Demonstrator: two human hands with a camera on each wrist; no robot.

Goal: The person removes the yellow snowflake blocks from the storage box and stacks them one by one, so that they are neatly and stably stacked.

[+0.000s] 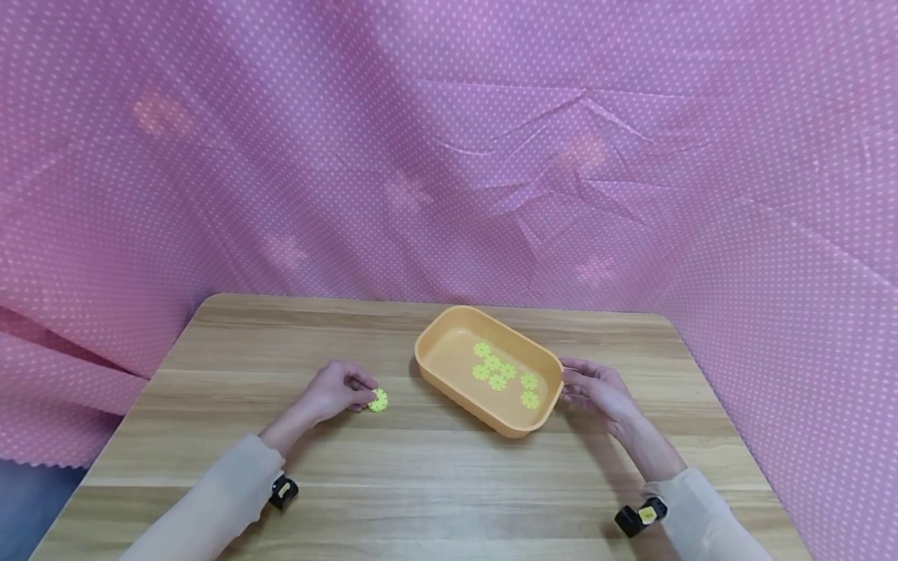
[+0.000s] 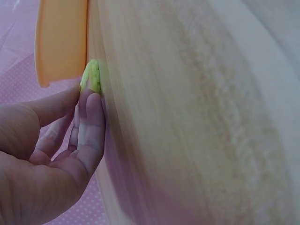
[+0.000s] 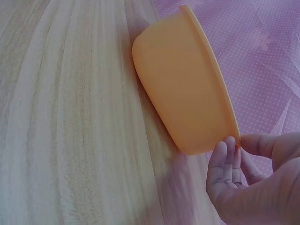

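My left hand (image 1: 338,389) pinches a yellow-green notched plastic disc (image 1: 378,400) between thumb and fingers, low over the table left of the tub. In the left wrist view the yellow-green plastic (image 2: 93,75) shows edge-on at the fingertips, looking like more than one layer. An orange rectangular tub (image 1: 459,391) with rounded corners sits at an angle on the wooden table. Several matching flower-shaped discs (image 1: 497,382) lie flat on its floor. My right hand (image 1: 596,393) grips the tub's right end at the rim, thumb at the edge and fingers against the outer wall (image 3: 183,84).
The wood-grain table (image 1: 435,491) has rounded far corners. Pink dotted cloth (image 1: 491,156) hangs behind it and along both sides. A small black device (image 1: 284,492) is worn on the left wrist, and another (image 1: 640,517) on the right.
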